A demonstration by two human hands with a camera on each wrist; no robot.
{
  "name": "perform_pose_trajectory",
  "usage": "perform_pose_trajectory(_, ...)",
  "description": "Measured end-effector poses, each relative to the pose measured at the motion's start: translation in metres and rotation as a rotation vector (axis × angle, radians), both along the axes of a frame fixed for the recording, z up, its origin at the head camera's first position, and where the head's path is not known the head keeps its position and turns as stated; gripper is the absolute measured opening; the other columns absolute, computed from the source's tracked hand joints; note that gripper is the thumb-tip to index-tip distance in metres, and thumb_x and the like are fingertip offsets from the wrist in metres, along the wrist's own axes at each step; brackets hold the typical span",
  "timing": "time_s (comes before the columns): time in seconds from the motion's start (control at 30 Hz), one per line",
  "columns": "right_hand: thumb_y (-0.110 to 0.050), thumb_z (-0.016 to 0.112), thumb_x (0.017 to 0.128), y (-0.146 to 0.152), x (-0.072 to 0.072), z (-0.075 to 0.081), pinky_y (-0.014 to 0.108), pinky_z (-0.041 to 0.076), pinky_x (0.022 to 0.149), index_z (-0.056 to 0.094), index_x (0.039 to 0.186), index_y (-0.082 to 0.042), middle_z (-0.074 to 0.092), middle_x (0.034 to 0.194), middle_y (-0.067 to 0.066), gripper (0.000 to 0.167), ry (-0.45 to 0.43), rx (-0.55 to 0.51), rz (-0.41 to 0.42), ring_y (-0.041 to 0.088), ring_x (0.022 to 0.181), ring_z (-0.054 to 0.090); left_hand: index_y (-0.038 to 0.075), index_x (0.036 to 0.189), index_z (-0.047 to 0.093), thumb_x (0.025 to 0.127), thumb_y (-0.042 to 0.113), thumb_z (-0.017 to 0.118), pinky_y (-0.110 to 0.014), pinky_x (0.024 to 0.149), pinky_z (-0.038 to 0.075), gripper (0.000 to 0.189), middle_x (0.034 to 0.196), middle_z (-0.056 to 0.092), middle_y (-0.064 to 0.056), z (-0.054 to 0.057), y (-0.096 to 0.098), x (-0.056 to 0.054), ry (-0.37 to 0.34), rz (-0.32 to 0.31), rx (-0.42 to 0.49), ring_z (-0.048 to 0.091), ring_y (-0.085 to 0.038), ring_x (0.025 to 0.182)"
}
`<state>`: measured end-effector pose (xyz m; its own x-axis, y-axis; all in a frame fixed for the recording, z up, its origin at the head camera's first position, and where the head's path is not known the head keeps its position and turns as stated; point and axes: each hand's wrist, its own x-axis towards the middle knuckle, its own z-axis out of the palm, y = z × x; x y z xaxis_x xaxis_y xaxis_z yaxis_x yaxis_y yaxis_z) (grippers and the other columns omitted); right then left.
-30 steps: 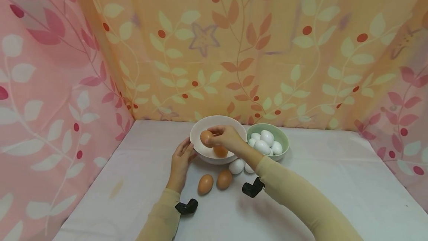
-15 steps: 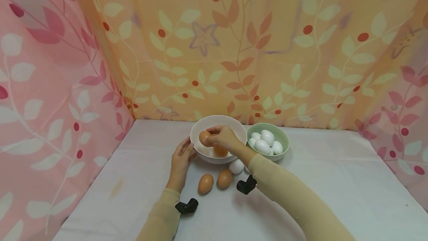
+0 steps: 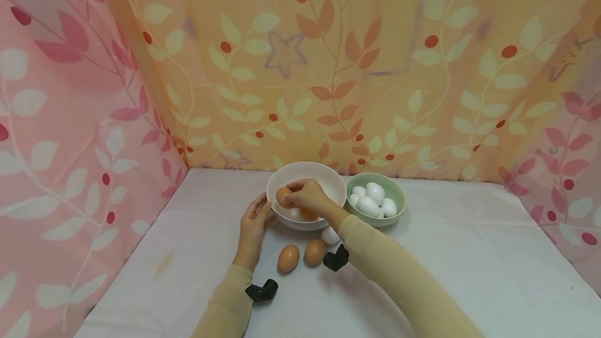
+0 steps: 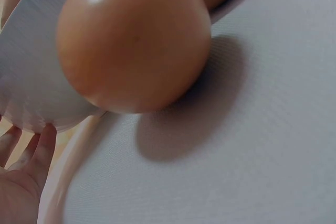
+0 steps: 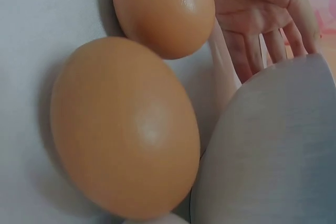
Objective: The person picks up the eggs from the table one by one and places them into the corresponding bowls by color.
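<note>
Above the inside of a white bowl (image 3: pixel 328 176), my right hand (image 3: pixel 307 194) pinches a brown egg (image 3: pixel 283 197) between thumb and fingertips. Another brown egg (image 3: pixel 308 215) lies inside the bowl, partly covered by that hand. My left hand (image 3: pixel 253 226) touches the bowl's left side, its fingers fairly straight along the outer wall (image 4: pixel 44 148) and the thumb near the rim. Two brown eggs, one on the left (image 3: pixel 288 258) and one on the right (image 3: pixel 314 252), rest on the table in front of the bowl.
A green bowl (image 3: pixel 399 197) holding several white eggs (image 3: pixel 369 206) stands right beside the white bowl. One white egg (image 3: pixel 330 235) sits on the white-covered table (image 3: pixel 197 254), partly behind the right sleeve (image 3: pixel 375 249). Patterned cloth (image 3: pixel 375 93) rises behind the table.
My right hand has shifted slightly left and down over the white bowl with the brown egg. Its forearm now hides the second white egg on the table. My left hand stays in place.
</note>
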<state>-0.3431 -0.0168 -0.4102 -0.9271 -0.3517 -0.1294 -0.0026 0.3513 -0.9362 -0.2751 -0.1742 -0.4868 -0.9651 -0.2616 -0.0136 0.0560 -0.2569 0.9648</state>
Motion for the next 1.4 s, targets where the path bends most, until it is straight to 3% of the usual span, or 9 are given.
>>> perform_pose_trajectory(0.13,-0.02,0.081,0.078,-0.005,-0.001,0.0,0.027,0.057,0.088,0.072,0.12,-0.006,0.072,0.12,0.009,0.045,0.069,0.096,0.032,0.016,0.103,0.065,0.009,0.145,0.049,0.1,0.028,0.061,-0.023,0.092,0.056,0.051,0.149,0.051,-0.015,-0.001,0.0,0.0,0.013,-0.002,0.002,0.065,-0.004,0.106)
perform_pose_trajectory(0.23,-0.026,0.081,0.079,-0.007,0.0,0.0,0.033,0.048,0.1,0.073,0.118,-0.01,0.073,0.119,0.005,0.043,0.1,0.182,0.037,0.017,0.108,0.063,0.009,0.145,0.049,0.1,0.028,0.061,-0.024,0.092,0.056,0.05,0.149,0.051,-0.014,-0.001,0.001,0.001,0.021,-0.007,0.0,0.064,-0.004,0.107)
perform_pose_trajectory(0.3,-0.028,0.08,0.08,-0.007,0.002,0.0,0.037,0.044,0.102,0.074,0.117,-0.012,0.074,0.117,0.002,0.041,0.101,0.22,0.033,0.017,0.109,0.062,0.009,0.145,0.049,0.1,0.028,0.061,-0.025,0.093,0.056,0.049,0.149,0.051,-0.013,-0.001,0.002,0.001,0.022,-0.012,0.0,0.064,-0.006,0.109)
perform_pose_trajectory(0.4,-0.024,0.078,0.082,-0.008,0.004,0.0,0.034,0.046,0.099,0.074,0.117,-0.011,0.073,0.116,0.003,0.038,0.067,0.202,0.04,0.017,0.106,0.061,0.011,0.144,0.05,0.1,0.029,0.06,-0.025,0.094,0.056,0.048,0.148,0.052,-0.011,0.0,0.003,0.002,0.019,-0.016,-0.008,0.063,-0.008,0.113)
perform_pose_trajectory(0.6,-0.014,0.075,0.082,-0.011,0.005,-0.002,0.019,0.048,0.077,0.072,0.117,-0.006,0.072,0.114,0.008,0.036,0.005,0.149,0.032,0.015,0.094,0.059,0.013,0.144,0.05,0.1,0.03,0.06,-0.026,0.096,0.056,0.048,0.148,0.052,-0.008,0.003,0.004,0.002,0.007,-0.023,-0.012,0.06,-0.012,0.12)
perform_pose_trajectory(0.8,-0.012,0.076,0.081,-0.012,0.008,-0.003,0.017,0.049,0.073,0.072,0.116,-0.003,0.072,0.111,0.009,0.036,-0.017,0.168,0.016,0.014,0.09,0.059,0.012,0.145,0.049,0.102,0.024,0.057,-0.024,0.094,0.056,0.045,0.149,0.051,-0.01,0.002,0.003,0.001,0.002,-0.015,-0.011,0.059,-0.019,0.123)
perform_pose_trajectory(0.93,-0.01,0.076,0.081,-0.013,0.009,-0.004,0.019,0.05,0.077,0.072,0.116,-0.003,0.071,0.115,0.01,0.035,0.015,0.199,0.014,0.017,0.094,0.058,0.01,0.146,0.048,0.103,0.023,0.056,-0.025,0.094,0.057,0.046,0.15,0.05,-0.014,0.002,0.003,0.002,0.005,-0.007,-0.021,0.058,-0.025,0.127)
perform_pose_trajectory(1.17,-0.011,0.075,0.082,-0.013,0.01,-0.003,0.033,0.053,0.097,0.071,0.118,-0.003,0.069,0.121,0.01,0.036,0.051,0.268,0.016,0.021,0.105,0.059,0.01,0.146,0.048,0.103,0.022,0.056,-0.025,0.095,0.056,0.045,0.15,0.05,-0.013,0.003,0.003,0.002,0.003,0.002,-0.023,0.057,-0.027,0.129)
perform_pose_trajectory(1.4,-0.011,0.075,0.081,-0.012,0.01,-0.005,0.035,0.053,0.099,0.071,0.118,-0.003,0.071,0.119,0.011,0.038,0.081,0.28,0.016,0.022,0.105,0.061,0.01,0.146,0.048,0.103,0.023,0.056,-0.025,0.095,0.056,0.046,0.15,0.05,-0.014,0.003,0.003,0.003,0.012,-0.004,-0.023,0.057,-0.027,0.128)
